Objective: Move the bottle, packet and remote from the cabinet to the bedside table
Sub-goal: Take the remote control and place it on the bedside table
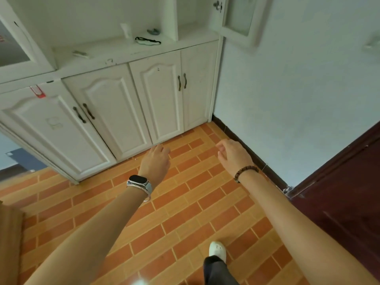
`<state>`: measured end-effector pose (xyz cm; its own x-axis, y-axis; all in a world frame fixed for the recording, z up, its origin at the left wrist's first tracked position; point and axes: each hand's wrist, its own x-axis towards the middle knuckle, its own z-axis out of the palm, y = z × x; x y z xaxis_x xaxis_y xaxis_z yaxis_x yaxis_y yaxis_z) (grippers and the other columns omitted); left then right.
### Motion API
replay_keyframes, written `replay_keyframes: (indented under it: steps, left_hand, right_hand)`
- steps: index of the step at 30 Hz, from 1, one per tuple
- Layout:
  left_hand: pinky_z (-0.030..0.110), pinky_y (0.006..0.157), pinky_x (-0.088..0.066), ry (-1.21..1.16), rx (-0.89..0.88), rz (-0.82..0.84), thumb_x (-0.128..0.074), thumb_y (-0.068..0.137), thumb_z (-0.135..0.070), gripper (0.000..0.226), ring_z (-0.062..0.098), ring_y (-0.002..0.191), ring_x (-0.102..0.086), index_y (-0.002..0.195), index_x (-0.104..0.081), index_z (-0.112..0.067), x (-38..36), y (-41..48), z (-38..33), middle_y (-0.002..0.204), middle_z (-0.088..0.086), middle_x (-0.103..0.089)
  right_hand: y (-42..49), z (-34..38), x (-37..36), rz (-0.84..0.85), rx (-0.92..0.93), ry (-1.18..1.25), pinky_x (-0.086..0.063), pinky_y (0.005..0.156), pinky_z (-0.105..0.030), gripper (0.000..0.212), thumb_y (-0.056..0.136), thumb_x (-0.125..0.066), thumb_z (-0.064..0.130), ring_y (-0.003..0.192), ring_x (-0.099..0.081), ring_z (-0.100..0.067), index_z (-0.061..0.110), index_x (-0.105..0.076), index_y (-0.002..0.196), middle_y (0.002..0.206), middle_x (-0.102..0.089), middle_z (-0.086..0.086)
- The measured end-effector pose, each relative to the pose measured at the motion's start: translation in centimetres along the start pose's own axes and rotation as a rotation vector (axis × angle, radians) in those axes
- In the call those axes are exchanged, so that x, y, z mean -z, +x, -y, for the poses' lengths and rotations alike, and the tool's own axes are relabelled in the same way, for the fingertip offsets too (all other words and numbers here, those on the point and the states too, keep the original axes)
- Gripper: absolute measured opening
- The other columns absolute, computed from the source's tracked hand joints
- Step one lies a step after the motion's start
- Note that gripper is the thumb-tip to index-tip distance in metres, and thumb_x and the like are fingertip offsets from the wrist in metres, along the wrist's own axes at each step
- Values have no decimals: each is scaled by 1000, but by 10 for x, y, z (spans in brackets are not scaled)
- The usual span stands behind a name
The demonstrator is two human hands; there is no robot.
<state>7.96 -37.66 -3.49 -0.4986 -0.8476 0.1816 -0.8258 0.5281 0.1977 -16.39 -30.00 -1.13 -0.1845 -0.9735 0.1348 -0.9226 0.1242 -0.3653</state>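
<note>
— While we stand on the tiles, where do our hands sit against the things we want?

— Both reach out low over the floor, well short of the cabinet. Our left hand is loose, fingers curled down, holding nothing; our right hand is likewise slack and bare. The bottle, a small white tube-like shape, stands upright far above them at the back of the open shelf. The remote, flat and pale, lies on the shelf to the left of it, near the front edge.

— And the packet?

— We cannot tell; a black cord and a grey curved bit lie right of the bottle, too blurred to name.

— Surfaces?

— White painted cabinet doors with arched panels and dark metal handles, orange brick-pattern tiles, a smooth pale wall, a glossy dark red door. A watch rides our left wrist, wooden beads our right
</note>
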Motion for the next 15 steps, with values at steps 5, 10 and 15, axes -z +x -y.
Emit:
replay_keyframes:
  steps: [5,10,15]
  left_hand:
    - [37,77,-46,8,17,-40,-48,89,-9,23,27,91,-53,111,-56,-9,-8,59,-32,102,9,-58]
    - [41,76,-47,-4,17,-90,-49,88,-8,22,28,87,-55,107,-59,-8,-9,111,-59,99,10,-60]
    - [40,76,-48,9,20,-130,-49,88,-8,20,28,88,-55,106,-59,-8,-9,166,-67,98,10,-60]
  right_hand:
    - [51,-57,27,13,1,25,-53,78,-32,23,94,-52,22,98,-57,-15,20,-57,116,105,-61,3]
    - [103,-91,53,-27,14,21,-53,80,-35,22,93,-50,20,98,-56,-16,20,-59,113,102,-62,3]
    - [146,-111,65,-44,45,37,-51,80,-30,22,94,-49,20,100,-55,-15,19,-58,114,102,-62,4]
